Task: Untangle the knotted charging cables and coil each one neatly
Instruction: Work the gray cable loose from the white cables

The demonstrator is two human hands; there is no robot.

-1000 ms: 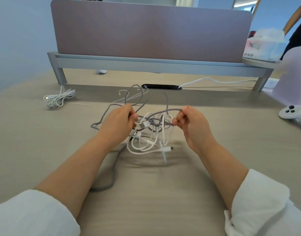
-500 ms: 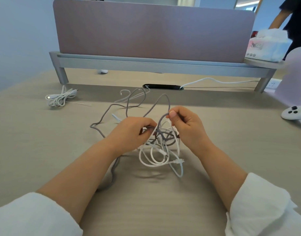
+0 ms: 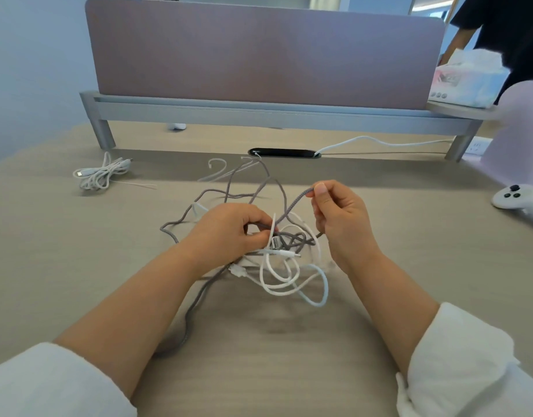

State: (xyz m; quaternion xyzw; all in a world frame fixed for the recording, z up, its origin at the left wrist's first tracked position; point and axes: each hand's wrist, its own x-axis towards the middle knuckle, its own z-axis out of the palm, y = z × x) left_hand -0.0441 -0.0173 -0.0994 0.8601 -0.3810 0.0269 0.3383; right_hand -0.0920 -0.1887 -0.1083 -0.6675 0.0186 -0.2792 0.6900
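**Two hands working a knot of grey and white cables**

Two white sleeves (image 3: 48, 383) frame the bottom edge, with bare forearms reaching out over the pale wood-grain desk (image 3: 78, 266). The left hand (image 3: 229, 233) has its fingers curled and pinches the grey braided cable (image 3: 296, 199) right at the knot (image 3: 292, 239), beside a silver flat plug (image 3: 276, 243). The right hand (image 3: 340, 218), slightly higher and near the left, pinches another run of the same grey cable between thumb and forefinger and holds it raised off the desk. Loops of smooth white cable (image 3: 278, 293) hang below both hands, threaded through the grey one. Whether this is one white lead or several cannot be told. The tangle sits mid-desk, and grey slack trails both towards the viewer and away.

Farther back on the left lies a small bundled white cable (image 3: 99, 176), well apart from the tangle. It appears to be a lead already gathered, though loosely. Beyond it are a black oval cable slot (image 3: 284, 152), a grey metal shelf (image 3: 259, 111) and a mauve fabric divider (image 3: 259, 52). To the right are a white game controller (image 3: 518, 200), a soft tissue pack (image 3: 467, 79) and a person in dark clothing (image 3: 506, 34).

Judged progress is early to middle. At most one cable is coiled. The knot is not yet open, and the grey and white leads have yet to be separated and coiled.
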